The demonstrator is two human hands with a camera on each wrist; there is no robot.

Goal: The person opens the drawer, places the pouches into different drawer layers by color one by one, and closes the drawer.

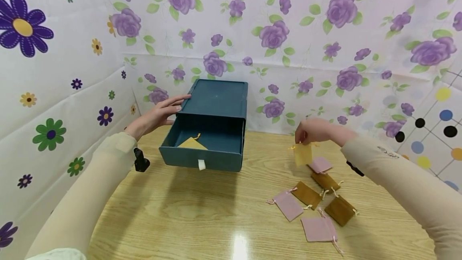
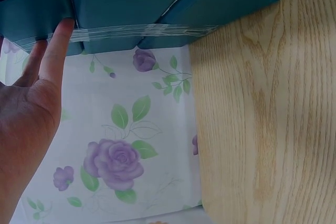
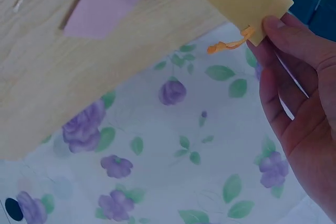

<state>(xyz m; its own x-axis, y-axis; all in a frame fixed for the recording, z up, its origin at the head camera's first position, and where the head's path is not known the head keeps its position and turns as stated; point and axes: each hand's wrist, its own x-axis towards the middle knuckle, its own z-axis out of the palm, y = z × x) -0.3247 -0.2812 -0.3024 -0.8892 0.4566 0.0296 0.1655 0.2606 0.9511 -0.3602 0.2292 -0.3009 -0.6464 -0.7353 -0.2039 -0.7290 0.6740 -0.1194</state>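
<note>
A flowered cloth (image 1: 223,23) backs the upper frame; the wood-grain surface (image 1: 202,220) fills the lower part. At centre stands the blue drawer unit (image 1: 218,97), its drawer (image 1: 220,161) pulled out toward the bottom of the frame. Left of it, the left hand (image 1: 164,109) rests on the unit's side and top edge, fingers extended, gripping nothing. Right of centre, the right hand (image 1: 315,129) pinches one yellow pouch (image 1: 303,155) between thumb and fingers at its drawstring end. The pouch is raised above the surface, near the right-hand group of three brown pouches (image 1: 306,195) and three pink pouches (image 1: 288,206). Its long axis is close to vertical in the head view, mouth up, closed end down; in the right wrist view, the axis runs from the mouth beside the thumb toward the upper left. A second yellow pouch (image 1: 193,144) lies inside the drawer, at left. The step in hand appears to be carrying the held pouch while the unit is steadied; the next move likely calls for a maintained pinch and clearance above neighbouring items. Smallest are the white pull tab (image 1: 201,165) on the drawer front and the orange drawstring (image 3: 231,43).
</note>
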